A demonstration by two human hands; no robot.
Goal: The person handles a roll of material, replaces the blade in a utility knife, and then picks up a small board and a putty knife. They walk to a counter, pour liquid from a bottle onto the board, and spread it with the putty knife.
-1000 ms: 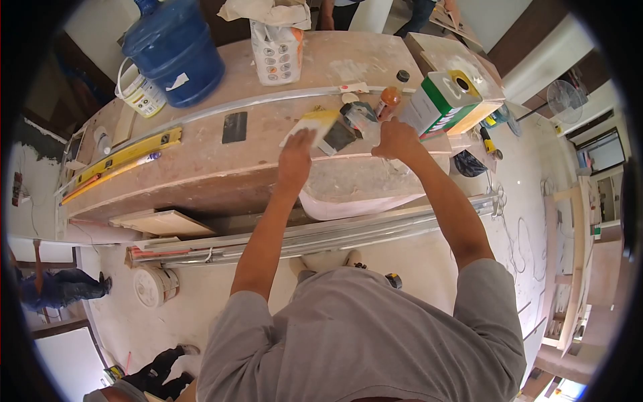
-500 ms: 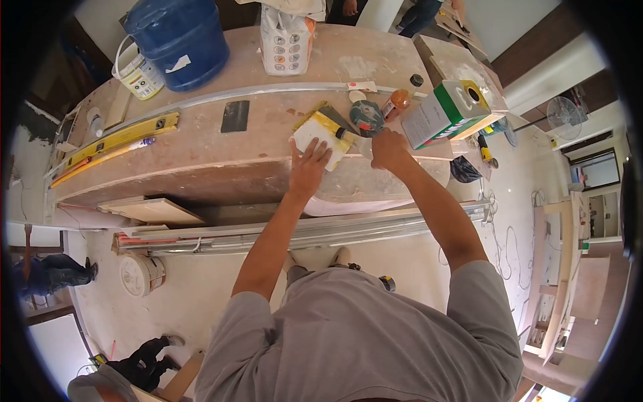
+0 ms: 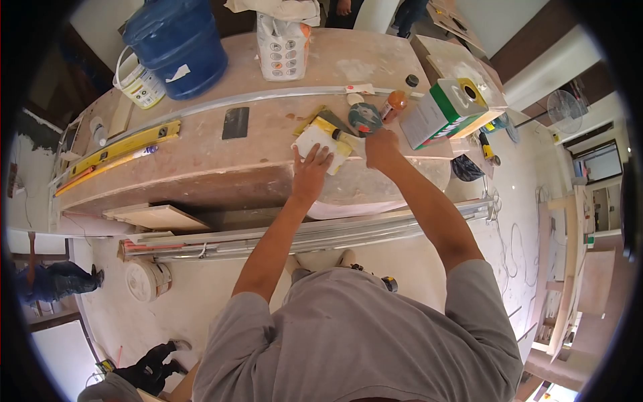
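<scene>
My left hand (image 3: 309,175) lies with its fingers spread over a white, yellow-edged slab (image 3: 320,144) at the counter's front edge. My right hand (image 3: 382,150) is closed, just right of the slab. From it a pale, flat scraper-like tool (image 3: 358,145) points left; its handle is hidden in my fist. A black-and-yellow piece (image 3: 336,134) lies on the slab near the tool's tip; its kind is unclear. Just beyond my right hand are a dark green and grey round object (image 3: 365,116) and an orange bottle (image 3: 394,106).
A green-and-white metal can (image 3: 441,115) stands right of my hand. A dark square sheet (image 3: 235,122), yellow spirit level (image 3: 127,147), blue barrel (image 3: 177,50), pail (image 3: 139,80) and paper bag (image 3: 281,50) are on the counter (image 3: 194,151). Metal lengths (image 3: 301,240) lie below. Other people are nearby.
My right hand and its pale tool have shifted slightly, and the tool shows more clearly by the black-and-yellow piece. My left hand stays on the slab. The view has shifted a little.
</scene>
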